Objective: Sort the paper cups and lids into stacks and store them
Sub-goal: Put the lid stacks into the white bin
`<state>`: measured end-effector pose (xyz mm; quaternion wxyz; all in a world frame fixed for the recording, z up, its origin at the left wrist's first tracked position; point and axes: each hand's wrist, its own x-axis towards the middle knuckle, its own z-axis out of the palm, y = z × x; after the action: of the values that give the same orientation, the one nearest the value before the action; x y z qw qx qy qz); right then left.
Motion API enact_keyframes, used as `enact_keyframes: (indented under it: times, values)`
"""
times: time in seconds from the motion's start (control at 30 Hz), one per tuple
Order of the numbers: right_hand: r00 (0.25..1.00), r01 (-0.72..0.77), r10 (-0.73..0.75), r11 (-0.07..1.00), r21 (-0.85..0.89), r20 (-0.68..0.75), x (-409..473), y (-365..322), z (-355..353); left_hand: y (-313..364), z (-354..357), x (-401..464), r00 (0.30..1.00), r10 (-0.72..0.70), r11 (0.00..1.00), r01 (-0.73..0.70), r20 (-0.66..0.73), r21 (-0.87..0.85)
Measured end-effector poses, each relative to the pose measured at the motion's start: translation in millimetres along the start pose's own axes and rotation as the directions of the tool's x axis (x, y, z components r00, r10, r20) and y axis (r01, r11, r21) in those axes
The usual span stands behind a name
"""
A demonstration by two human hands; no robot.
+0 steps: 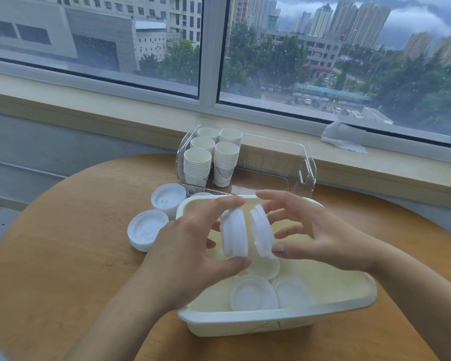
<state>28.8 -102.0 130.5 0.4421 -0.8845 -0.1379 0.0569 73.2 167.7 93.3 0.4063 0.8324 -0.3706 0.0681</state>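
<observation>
Lids are held up on edge over a white tray (276, 325) on the round wooden bench (63, 256). The left hand (190, 246) has its grip pinching a short stack of white lids (233, 234), thumb under the lower rim and fingers curled over the top. The right hand (315, 235) has its grip pinching a second lid (262, 234) the same way, thumb at the bottom edge and fingers arched above. The two sets of lids stand just beside each other, nearly face to face, with a narrow gap between them.

Down in the tray lie more loose lids (253, 293), flat on the pale bottom near the front wall, some overlapping.

To the left of the tray, on the bench, sit two low stacks of lids: a nearer stack (147, 229) and a farther stack (168, 200) just behind it. The farther one is close against the tray's back corner.

Behind the tray stands a clear plastic bin (306, 168) with handle slots. Its left end holds six stacks of paper cups (211, 157), upright and packed side by side in two rows; the rest of the bin cannot be made out well through the clear walls.

A crumpled white tissue (341, 138) lies on the window ledge (115, 118) to the right, beneath the window (208, 48)
</observation>
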Motion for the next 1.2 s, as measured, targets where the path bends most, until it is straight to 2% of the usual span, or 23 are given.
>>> enact_keyframes:
  times: [0.23,0.6,1.07,1.13,1.2]
  values:
    - [1.000,0.010,-0.008,0.986,0.169,-0.010,11.9,-3.1,19.3,0.0,-1.9,0.4,1.000,0.016,1.000,-0.015,0.020,-0.010]
    - [0.999,-0.032,0.032,0.955,0.294,0.005,15.6,-7.6,22.7,-0.8,-0.9,0.9,0.999,0.036,0.999,-0.036,0.022,-0.027]
    - [0.999,-0.042,0.037,0.957,0.289,0.021,19.5,-6.5,28.4,0.6,-2.2,0.1,0.997,0.070,0.997,-0.071,0.021,0.024]
    - [0.998,-0.048,0.037,0.967,0.250,0.049,19.6,-5.7,24.0,1.2,-2.0,0.3,0.996,0.082,0.995,-0.083,0.020,0.048]
    - [0.995,-0.054,0.045,0.993,0.102,0.085,20.5,-4.7,16.4,-0.1,-0.8,1.0,0.996,0.084,0.994,-0.085,0.018,0.070]
